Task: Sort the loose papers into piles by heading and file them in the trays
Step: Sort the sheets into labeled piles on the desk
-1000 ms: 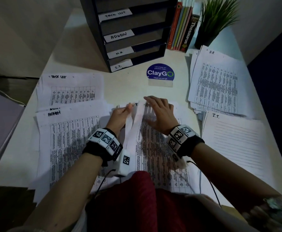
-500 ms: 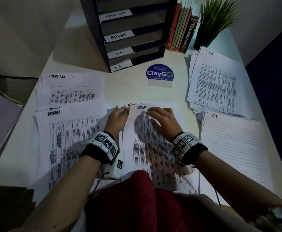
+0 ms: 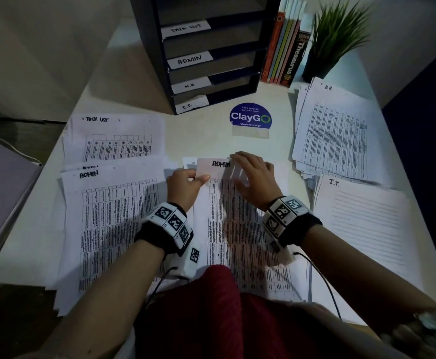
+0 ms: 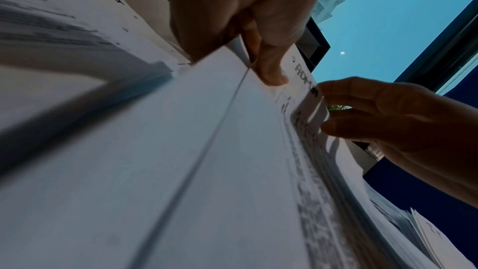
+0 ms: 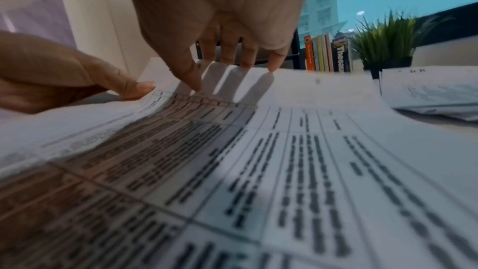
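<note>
White desk surface (image 3: 123, 81) carries sorted paper piles around the central white printed sheet headed ADMIN (image 3: 237, 229). From the head view, the left hand (image 3: 184, 186) pinches that sheet's top-left corner. Only the right wrist view shows the right hand (image 5: 220, 17) with fingers (image 5: 248, 56) spread, tips pressing the sheet just right of the left thumb.

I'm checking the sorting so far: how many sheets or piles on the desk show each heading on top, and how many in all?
ADMIN: 2, the left pile and the sheet under both hands
TASK LIST: 1, the far-left pile
HR: 1, the far-right pile
I.T.: 1, the near-right pile
Total: 5
</note>
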